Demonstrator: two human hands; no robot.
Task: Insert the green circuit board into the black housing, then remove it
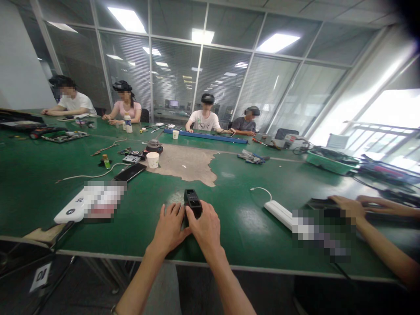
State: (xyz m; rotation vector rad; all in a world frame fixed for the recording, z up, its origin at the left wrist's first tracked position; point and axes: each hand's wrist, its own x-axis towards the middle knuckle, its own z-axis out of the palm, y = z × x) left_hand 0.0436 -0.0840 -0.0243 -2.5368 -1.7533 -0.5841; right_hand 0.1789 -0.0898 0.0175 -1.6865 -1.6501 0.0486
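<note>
A small black device [192, 199] with dark recesses on its top stands on the green table [236, 245] near the front edge. My right hand [206, 223] is closed around its right and near sides, the thumb along the near face. On the device's left side rests my left hand [170, 227], its fingers bent towards the table and its thumb reaching to the right hand's thumb. The lower part of the device is hidden behind my hands.
At left lie a white power bank [75, 205] and a black phone [130, 172], with a paper cup [152, 160] behind. A white power strip [278, 214] is at right, beside another person's hands [351, 208]. Several people sit across the table. A green basket [331, 162] stands at far right.
</note>
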